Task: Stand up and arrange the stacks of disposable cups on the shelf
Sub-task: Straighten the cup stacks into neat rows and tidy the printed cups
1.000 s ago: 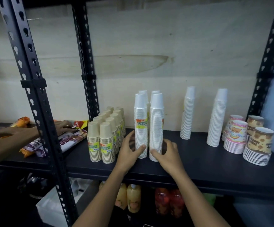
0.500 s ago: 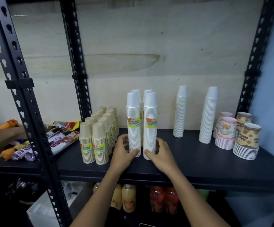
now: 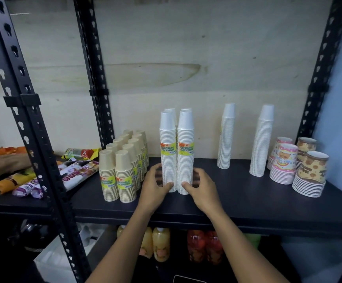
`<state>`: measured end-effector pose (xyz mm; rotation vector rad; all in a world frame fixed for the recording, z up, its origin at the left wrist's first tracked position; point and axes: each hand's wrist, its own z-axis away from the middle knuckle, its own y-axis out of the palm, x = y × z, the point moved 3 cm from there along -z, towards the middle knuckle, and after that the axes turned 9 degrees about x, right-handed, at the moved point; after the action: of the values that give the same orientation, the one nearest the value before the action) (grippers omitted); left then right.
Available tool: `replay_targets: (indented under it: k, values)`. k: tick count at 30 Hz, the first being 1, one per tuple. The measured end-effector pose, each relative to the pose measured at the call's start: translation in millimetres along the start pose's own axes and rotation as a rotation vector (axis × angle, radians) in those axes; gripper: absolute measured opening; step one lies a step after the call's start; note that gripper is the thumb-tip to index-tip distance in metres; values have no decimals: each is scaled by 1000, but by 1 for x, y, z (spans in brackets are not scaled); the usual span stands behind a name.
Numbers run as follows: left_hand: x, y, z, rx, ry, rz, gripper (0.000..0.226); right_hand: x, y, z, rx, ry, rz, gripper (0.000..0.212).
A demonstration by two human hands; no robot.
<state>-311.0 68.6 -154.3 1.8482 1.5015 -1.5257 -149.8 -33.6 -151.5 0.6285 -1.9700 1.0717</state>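
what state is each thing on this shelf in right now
labelled white stacks, upright, touching, gripped at base
left hand, curled round left front stack
right hand, curled round right front stack
plain white stacks, upright, apart
tan stacks, upright, packed together
printed stacks, upright
snack packets, lying flat

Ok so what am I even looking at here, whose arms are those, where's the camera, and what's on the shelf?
There is no machine: a person wears a camera on the head, so you look down their own arms. Their left hand grips the base of the left white stack, their right hand the right white stack; both stand upright, side by side, on the black shelf. Left of them stand tan cup stacks, right of them two lone white stacks and printed cups. Snack packets lie at far left.
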Motion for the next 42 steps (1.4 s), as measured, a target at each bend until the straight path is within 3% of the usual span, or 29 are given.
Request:
replay_targets:
  k: [35, 42]
  values:
    - [-1, 3, -1, 111, -82, 3, 69, -3, 5, -5, 6, 60, -25, 56]
    - [0, 3, 0, 54, -92, 17, 94, -5, 1, -3, 20, 65, -65, 68]
